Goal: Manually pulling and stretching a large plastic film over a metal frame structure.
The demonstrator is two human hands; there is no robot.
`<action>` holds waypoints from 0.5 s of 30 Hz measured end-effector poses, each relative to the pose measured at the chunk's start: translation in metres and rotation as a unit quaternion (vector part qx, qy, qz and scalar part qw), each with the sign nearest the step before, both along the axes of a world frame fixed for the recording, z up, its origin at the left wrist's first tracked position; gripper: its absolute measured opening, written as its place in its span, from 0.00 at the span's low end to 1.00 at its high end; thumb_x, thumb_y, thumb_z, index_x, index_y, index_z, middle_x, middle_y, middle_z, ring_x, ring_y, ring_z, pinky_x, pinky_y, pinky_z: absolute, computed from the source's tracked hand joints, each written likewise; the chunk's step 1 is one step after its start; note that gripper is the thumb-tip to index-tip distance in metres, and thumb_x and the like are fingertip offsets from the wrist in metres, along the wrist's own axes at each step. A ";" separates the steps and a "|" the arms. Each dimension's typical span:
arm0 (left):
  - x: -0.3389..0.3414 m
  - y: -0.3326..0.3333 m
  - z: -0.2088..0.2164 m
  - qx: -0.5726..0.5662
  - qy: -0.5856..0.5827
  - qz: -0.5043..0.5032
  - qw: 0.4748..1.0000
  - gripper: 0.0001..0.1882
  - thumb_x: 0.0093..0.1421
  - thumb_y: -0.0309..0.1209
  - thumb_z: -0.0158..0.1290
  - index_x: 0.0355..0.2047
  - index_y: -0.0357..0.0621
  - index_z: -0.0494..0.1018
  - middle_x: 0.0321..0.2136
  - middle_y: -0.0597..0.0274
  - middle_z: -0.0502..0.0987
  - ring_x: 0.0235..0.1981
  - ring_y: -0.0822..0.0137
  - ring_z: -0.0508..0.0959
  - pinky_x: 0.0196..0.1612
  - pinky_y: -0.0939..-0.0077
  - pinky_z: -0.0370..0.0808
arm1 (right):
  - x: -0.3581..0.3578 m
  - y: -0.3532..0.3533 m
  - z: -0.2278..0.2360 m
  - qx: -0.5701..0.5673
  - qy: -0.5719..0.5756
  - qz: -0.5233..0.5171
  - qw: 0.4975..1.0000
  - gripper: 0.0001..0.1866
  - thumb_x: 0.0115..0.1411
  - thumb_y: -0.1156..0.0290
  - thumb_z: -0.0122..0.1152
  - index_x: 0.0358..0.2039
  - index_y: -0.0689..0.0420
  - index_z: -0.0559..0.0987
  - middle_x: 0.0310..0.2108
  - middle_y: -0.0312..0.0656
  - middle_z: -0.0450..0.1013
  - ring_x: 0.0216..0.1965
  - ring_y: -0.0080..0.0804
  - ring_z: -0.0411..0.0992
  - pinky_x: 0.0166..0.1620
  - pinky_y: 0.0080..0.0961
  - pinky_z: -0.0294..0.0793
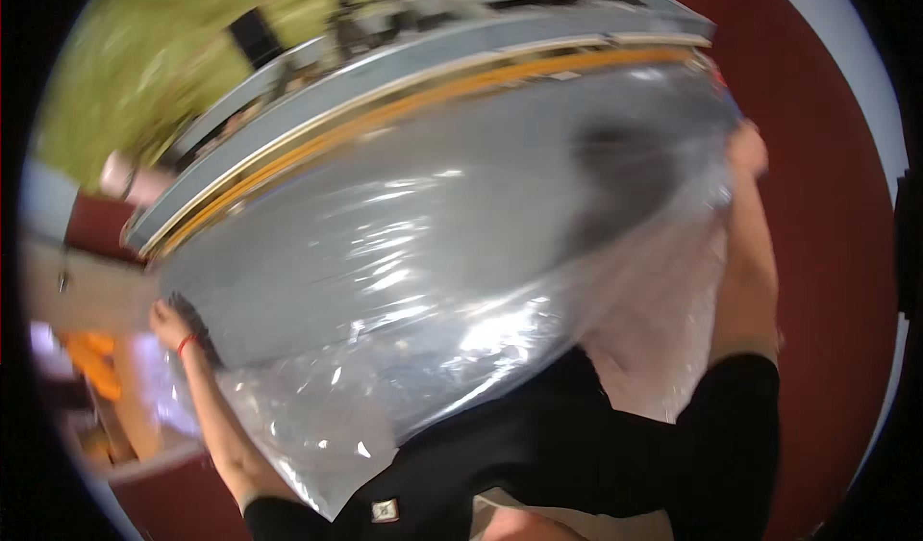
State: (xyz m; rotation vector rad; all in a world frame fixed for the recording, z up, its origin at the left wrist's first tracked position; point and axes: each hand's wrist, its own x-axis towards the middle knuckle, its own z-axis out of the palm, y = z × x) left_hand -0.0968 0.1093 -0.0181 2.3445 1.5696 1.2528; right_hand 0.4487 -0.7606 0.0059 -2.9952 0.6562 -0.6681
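A large clear plastic sheet (pixel 490 339) is stretched across a grey tabletop (pixel 461 185), its near part hanging in shiny folds against my black shirt. At the far left, my left hand (pixel 170 324), with a red band at the wrist, is closed on the sheet's left edge beside the table corner. Stretched out to the far right, my right hand (pixel 748 151) is closed on the sheet's right edge near the table's back right corner. Blur softens the fingers of both hands. A dark shadow falls on the table's right part.
An orange strip (pixel 385 108) and a pale metal rail (pixel 423 55) run along the table's back edge. Behind them stand dark fittings (pixel 348 26) and a yellow-green wrapped heap (pixel 183 50). A pink roll (pixel 135 179) lies at left. The floor (pixel 817 252) is dark red.
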 end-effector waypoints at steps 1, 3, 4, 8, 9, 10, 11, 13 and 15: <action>-0.021 0.009 0.015 0.022 -0.093 -0.102 0.990 0.17 0.58 0.37 0.42 0.38 0.36 0.70 0.34 0.57 0.74 0.35 0.66 0.73 0.38 0.77 0.68 | 0.005 0.033 -0.005 0.038 0.001 0.039 0.999 0.17 0.57 0.60 0.38 0.35 0.55 0.73 0.35 0.49 0.72 0.38 0.45 0.71 0.39 0.40 0.70; 0.093 -0.121 0.041 -0.180 -0.158 -0.269 0.933 0.16 0.60 0.37 0.41 0.38 0.38 0.70 0.32 0.62 0.73 0.32 0.73 0.71 0.35 0.83 0.66 | -0.004 0.000 0.004 0.040 -0.023 0.008 0.999 0.16 0.57 0.60 0.39 0.34 0.57 0.72 0.33 0.51 0.72 0.37 0.46 0.71 0.39 0.39 0.69; 0.145 -0.226 0.071 -0.375 -0.178 -0.448 0.792 0.15 0.59 0.38 0.42 0.36 0.39 0.70 0.30 0.61 0.73 0.31 0.74 0.70 0.33 0.85 0.65 | -0.004 -0.003 0.001 0.038 -0.025 0.010 0.999 0.16 0.57 0.60 0.39 0.35 0.57 0.72 0.33 0.51 0.72 0.37 0.46 0.71 0.38 0.39 0.69; 0.188 -0.440 0.090 -0.616 0.044 -0.698 0.361 0.22 0.57 0.43 0.45 0.41 0.36 0.68 0.40 0.52 0.72 0.44 0.64 0.70 0.46 0.72 0.67 | -0.014 -0.018 0.005 0.063 -0.034 0.016 0.997 0.15 0.58 0.61 0.40 0.34 0.58 0.71 0.32 0.52 0.72 0.37 0.47 0.70 0.38 0.40 0.68; 0.196 -0.477 0.083 -0.628 0.109 -0.720 0.276 0.25 0.58 0.42 0.44 0.48 0.34 0.63 0.47 0.52 0.67 0.49 0.63 0.66 0.51 0.72 0.62 | -0.010 -0.017 0.004 0.067 -0.039 0.019 0.997 0.15 0.58 0.61 0.40 0.34 0.58 0.71 0.32 0.52 0.72 0.37 0.47 0.70 0.38 0.40 0.68; 0.203 -0.514 0.075 -0.588 0.129 -0.755 0.259 0.26 0.58 0.40 0.43 0.51 0.33 0.58 0.51 0.53 0.62 0.53 0.64 0.60 0.54 0.72 0.58 | -0.009 -0.016 0.000 0.074 -0.049 0.030 0.996 0.16 0.58 0.61 0.39 0.33 0.59 0.71 0.32 0.52 0.72 0.36 0.48 0.70 0.38 0.41 0.68; 0.205 -0.544 0.058 -0.567 0.138 -0.752 0.307 0.26 0.59 0.38 0.43 0.53 0.34 0.56 0.52 0.51 0.60 0.54 0.65 0.59 0.54 0.73 0.56 | -0.007 -0.012 -0.002 0.084 -0.059 0.044 0.994 0.16 0.58 0.60 0.39 0.33 0.59 0.71 0.31 0.53 0.72 0.36 0.50 0.70 0.37 0.42 0.67; 0.217 -0.598 0.010 -0.567 0.044 -0.716 0.405 0.24 0.58 0.33 0.44 0.53 0.35 0.56 0.51 0.53 0.61 0.53 0.68 0.61 0.53 0.77 0.56 | -0.006 -0.011 -0.004 0.081 -0.059 0.047 0.994 0.16 0.58 0.60 0.38 0.32 0.59 0.71 0.30 0.53 0.72 0.35 0.49 0.70 0.37 0.42 0.67; 0.233 -0.618 0.013 -0.673 0.040 -0.679 0.291 0.21 0.57 0.32 0.45 0.49 0.34 0.60 0.45 0.55 0.66 0.47 0.69 0.65 0.50 0.78 0.60 | -0.007 -0.015 -0.007 0.077 -0.061 0.047 0.994 0.16 0.58 0.60 0.38 0.32 0.59 0.71 0.30 0.53 0.72 0.35 0.49 0.70 0.37 0.42 0.67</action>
